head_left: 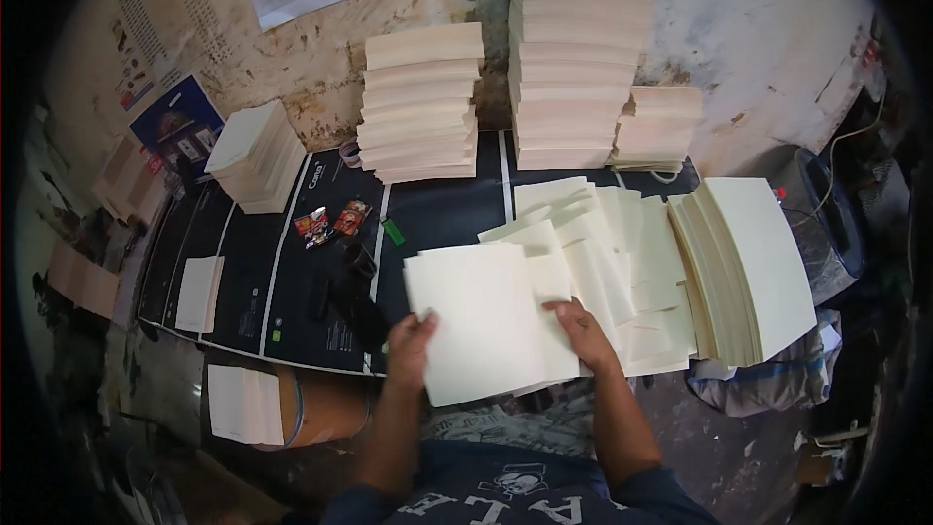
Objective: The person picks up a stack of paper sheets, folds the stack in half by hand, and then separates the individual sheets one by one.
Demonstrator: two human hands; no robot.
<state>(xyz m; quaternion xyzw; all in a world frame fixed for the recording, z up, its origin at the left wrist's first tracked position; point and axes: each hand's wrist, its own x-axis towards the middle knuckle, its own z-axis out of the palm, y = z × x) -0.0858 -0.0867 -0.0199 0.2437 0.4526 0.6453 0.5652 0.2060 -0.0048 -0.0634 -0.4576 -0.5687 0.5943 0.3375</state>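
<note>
A small stack of cream paper sheets [481, 321] lies in front of me, at the table's near edge. My left hand [412, 350] grips its left edge, thumb on top and fingers underneath. At the right side, my right hand [583, 333] is closed on the edge of sheets lying partly under the top ones, its thumb and forefinger near their upper right part. Loose overlapping cream sheets [603, 253] fan out beyond and to the right of my right hand. A thick leaning stack of cream sheets [758, 272] stands at the far right of them.
Tall paper stacks [578, 87] and a shorter stack [423, 107] rise along the wall. Another stack [258, 156] is at the back left. On the dark table [311, 321] lie snack packets [313, 227] and a green lighter [393, 232]. A stool [326, 408] bears more sheets [243, 403].
</note>
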